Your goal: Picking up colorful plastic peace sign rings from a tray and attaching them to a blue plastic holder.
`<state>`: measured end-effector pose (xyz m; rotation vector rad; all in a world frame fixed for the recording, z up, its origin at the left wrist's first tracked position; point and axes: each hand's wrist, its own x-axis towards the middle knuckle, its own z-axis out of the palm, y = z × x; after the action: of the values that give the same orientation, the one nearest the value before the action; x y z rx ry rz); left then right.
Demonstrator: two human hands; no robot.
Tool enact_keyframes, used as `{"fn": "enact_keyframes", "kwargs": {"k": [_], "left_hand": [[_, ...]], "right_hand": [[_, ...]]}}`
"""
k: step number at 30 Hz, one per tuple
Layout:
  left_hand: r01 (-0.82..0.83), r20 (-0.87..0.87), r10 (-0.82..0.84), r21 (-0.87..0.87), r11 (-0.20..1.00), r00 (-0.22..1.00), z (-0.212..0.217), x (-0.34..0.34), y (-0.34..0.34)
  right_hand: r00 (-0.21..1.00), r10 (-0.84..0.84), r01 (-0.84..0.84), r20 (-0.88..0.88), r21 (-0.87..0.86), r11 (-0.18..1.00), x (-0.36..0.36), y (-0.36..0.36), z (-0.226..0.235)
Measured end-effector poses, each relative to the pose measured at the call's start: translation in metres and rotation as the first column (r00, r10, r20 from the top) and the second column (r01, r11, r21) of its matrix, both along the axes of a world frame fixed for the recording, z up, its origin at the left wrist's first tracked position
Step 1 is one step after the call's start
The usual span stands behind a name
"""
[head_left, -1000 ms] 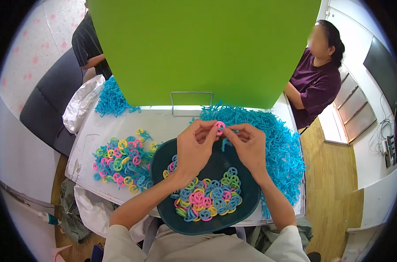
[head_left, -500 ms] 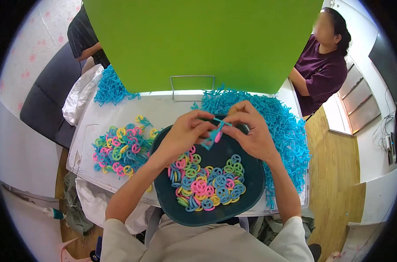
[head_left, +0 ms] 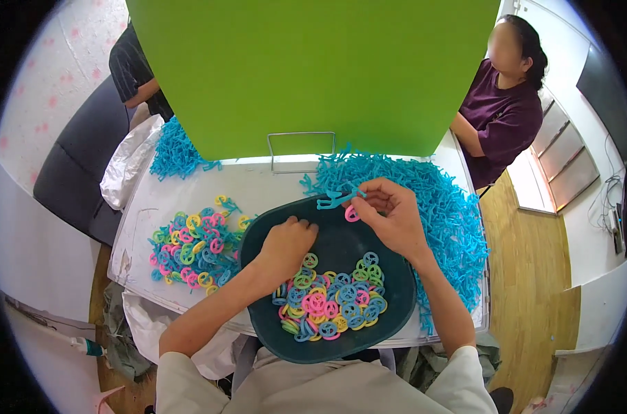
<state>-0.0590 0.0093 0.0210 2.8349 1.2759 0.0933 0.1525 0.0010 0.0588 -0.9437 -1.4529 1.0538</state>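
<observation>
A dark green basin (head_left: 258, 324) stands at the table's near edge, with small spoked plastic wheels (head_left: 327, 303) in pink, blue, yellow and green heaped in its near half. Over its far right rim, my right hand (head_left: 393, 217) is closed on a light-blue branching plastic piece (head_left: 334, 198). A pink wheel (head_left: 352, 213) hangs at the same fingertips; whether it is joined to the blue piece I cannot tell. My left hand (head_left: 289, 245) is inside the basin's left part, back upward, fingers curled beside the wheels. Its fingertips are hidden, so whatever they hold does not show.
Blue branching pieces (head_left: 444, 221) form a large pile right of the basin; a smaller pile (head_left: 179, 148) lies far left. Wheels mixed with blue pieces (head_left: 192, 248) sit left. Behind stands a green panel (head_left: 313, 76) with a wire frame (head_left: 301, 134). Two people sit beyond it.
My left hand has come away from the right hand and dropped toward the wheels in the basin. My right hand still holds the blue piece and pink wheel, now turned more sideways.
</observation>
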Motion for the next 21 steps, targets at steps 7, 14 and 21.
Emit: {"fn": "enact_keyframes", "kwargs": {"k": [7,14,21], "left_hand": [[0.127,0.825,0.531,-0.558,0.820,0.191,0.045,0.006,0.004],[0.268,0.796,0.585,-0.604,0.750,0.157,0.039,0.015,0.005],[0.228,0.792,0.525,-0.598,0.768,0.311,0.034,0.016,0.008]], "right_hand": [[0.965,-0.154,0.128,0.214,0.131,0.983,0.005,0.006,-0.002],[0.968,-0.121,0.087,0.218,0.162,0.983,0.000,0.003,-0.004],[0.891,-0.161,0.103,0.424,0.156,0.982,0.000,-0.003,0.006]]}}
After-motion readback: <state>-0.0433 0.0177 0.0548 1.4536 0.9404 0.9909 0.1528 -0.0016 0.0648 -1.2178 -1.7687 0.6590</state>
